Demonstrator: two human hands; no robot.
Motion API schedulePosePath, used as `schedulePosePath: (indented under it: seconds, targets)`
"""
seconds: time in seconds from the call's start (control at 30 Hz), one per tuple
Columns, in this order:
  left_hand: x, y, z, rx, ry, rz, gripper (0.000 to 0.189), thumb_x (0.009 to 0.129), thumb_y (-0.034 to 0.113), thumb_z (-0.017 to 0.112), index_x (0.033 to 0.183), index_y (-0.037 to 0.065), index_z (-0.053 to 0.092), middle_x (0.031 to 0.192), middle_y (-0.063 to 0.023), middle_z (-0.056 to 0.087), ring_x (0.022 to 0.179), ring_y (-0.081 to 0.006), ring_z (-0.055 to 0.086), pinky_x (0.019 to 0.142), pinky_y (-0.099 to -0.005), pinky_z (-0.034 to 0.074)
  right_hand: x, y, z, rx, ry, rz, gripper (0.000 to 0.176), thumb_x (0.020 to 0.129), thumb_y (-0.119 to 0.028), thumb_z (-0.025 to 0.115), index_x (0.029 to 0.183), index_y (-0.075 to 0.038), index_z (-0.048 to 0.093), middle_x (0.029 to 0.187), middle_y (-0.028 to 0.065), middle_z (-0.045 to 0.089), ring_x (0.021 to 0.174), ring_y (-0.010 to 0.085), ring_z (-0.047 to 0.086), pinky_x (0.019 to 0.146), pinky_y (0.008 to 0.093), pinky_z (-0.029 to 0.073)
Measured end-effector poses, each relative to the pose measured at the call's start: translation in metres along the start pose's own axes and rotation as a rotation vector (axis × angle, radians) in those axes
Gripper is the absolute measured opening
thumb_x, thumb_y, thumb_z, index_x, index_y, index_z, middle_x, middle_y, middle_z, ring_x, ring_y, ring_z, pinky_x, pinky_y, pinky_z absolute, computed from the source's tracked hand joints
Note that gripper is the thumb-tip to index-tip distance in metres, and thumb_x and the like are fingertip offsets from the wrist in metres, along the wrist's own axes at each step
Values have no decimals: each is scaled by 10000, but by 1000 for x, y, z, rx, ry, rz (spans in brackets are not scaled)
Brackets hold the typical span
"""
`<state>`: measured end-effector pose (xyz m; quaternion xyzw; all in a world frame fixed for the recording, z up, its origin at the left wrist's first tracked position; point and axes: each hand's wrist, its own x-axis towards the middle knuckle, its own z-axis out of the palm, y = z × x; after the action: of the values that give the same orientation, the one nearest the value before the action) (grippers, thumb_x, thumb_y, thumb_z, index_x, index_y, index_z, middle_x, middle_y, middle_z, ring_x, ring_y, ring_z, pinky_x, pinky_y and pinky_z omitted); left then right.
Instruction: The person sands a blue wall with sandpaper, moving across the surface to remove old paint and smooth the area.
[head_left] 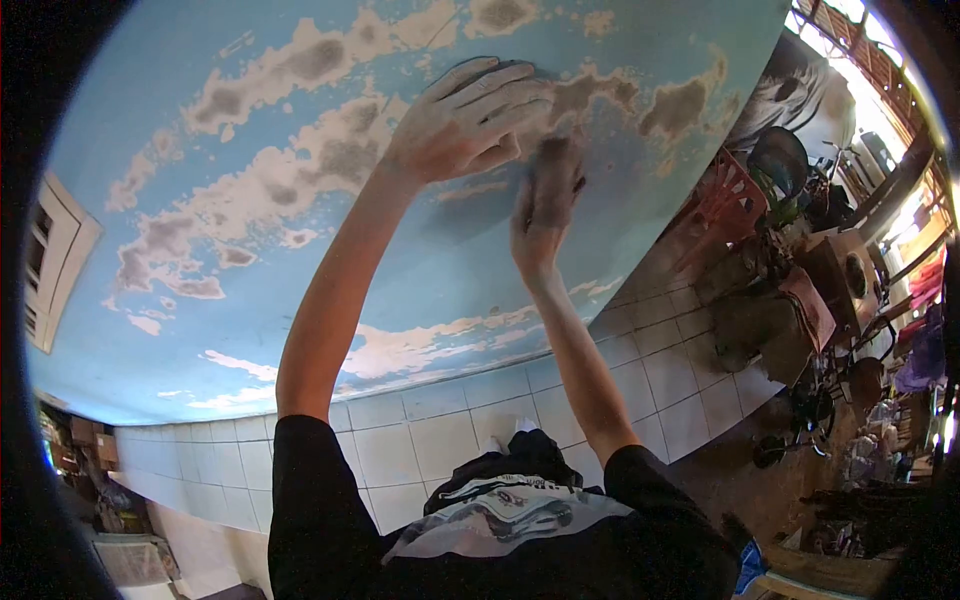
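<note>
A light blue wall [280, 240] fills the upper view, with rough bare patches [285, 170] of white and grey showing through the paint. My left hand [470, 118] lies against the wall at the upper middle, fingers stretched out and slightly apart, over the edge of a patch. To its right and a little lower is my right hand [548, 195], blurred by motion near the wall. Its fingers are wrapped round a dark object [553, 155], too smeared to identify. Grey patches continue above and to the right of it.
White floor tiles [440, 450] run along the wall's foot. Past the wall's right edge stand a red plastic chair [728, 200], a cardboard box [840, 275] and cluttered items. A white framed vent [62, 262] is at the far left.
</note>
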<state>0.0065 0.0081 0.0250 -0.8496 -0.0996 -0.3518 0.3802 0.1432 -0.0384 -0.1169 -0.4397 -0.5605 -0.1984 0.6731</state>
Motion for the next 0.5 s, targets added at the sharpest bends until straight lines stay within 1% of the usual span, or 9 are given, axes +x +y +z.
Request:
schedulePosePath:
  seconds: [0.07,0.1,0.17,0.2,0.27,0.33,0.4,0.47,0.5]
  targets:
    - [-6,3,-5,-25,19,-24,525,724,201,691,1233,174,568,1299,43,549,1214,-151,499,1077,-356,368,-37,-3,-6,79,-286,-22,484,907,-54,487,1386,-73,421,1437,218,370,1345,442,290,1088,602,144]
    - [-12,4,-7,-41,45,-40,509,731,185,680,1228,176,570,1290,36,556,1205,-154,508,1068,-363,379,-51,1,-6,83,-289,-29,484,907,-54,487,1386,-73,421,1437,218,370,1345,442,290,1088,602,144]
    - [-20,4,-14,-45,71,-65,493,739,170,669,1223,177,573,1281,29,564,1195,-157,517,1059,-370,391,-69,7,-3,1,-398,56,525,882,-38,493,1398,-90,411,1458,183,355,1366,419,265,1096,608,127]
    - [-23,5,-18,-64,95,-114,463,749,149,645,1207,171,577,1279,26,566,1182,-166,529,1052,-379,400,-57,5,-3,9,-404,50,525,882,-38,493,1398,-90,411,1458,183,355,1366,419,265,1096,608,127]
    - [-31,8,-24,-85,114,-171,435,760,128,622,1192,164,581,1277,22,569,1169,-176,542,1045,-387,410,-16,1,-4,24,-346,-105,572,854,-17,498,1408,-126,406,1474,151,346,1385,389,240,1103,617,107]
    - [-36,8,-29,-79,183,-240,382,773,99,574,1152,141,595,1278,10,573,1148,-195,561,1021,-399,420,2,5,2,28,-339,-117,598,838,-7,513,1411,-142,403,1477,148,339,1389,378,235,1109,618,100]
    - [-44,5,-34,-21,200,-259,365,773,96,570,1135,133,601,1275,4,577,1151,-198,561,1013,-407,417,-7,12,-3,28,-330,-121,626,822,4,527,1414,-157,401,1481,146,333,1393,367,231,1114,618,93]
    - [-53,-3,-38,46,218,-280,347,774,92,566,1117,125,608,1272,-2,582,1154,-202,562,1005,-414,414,-38,30,-8,-56,-505,-211,649,797,24,551,1405,-156,410,1481,145,331,1390,368,237,1126,606,91]
    - [-57,-9,-40,95,279,-262,342,771,88,566,1108,125,613,1269,-6,585,1159,-201,560,1005,-422,404,-39,29,-10,-49,-510,-212,649,797,24,551,1405,-156,410,1481,145,331,1390,368,237,1126,606,91]
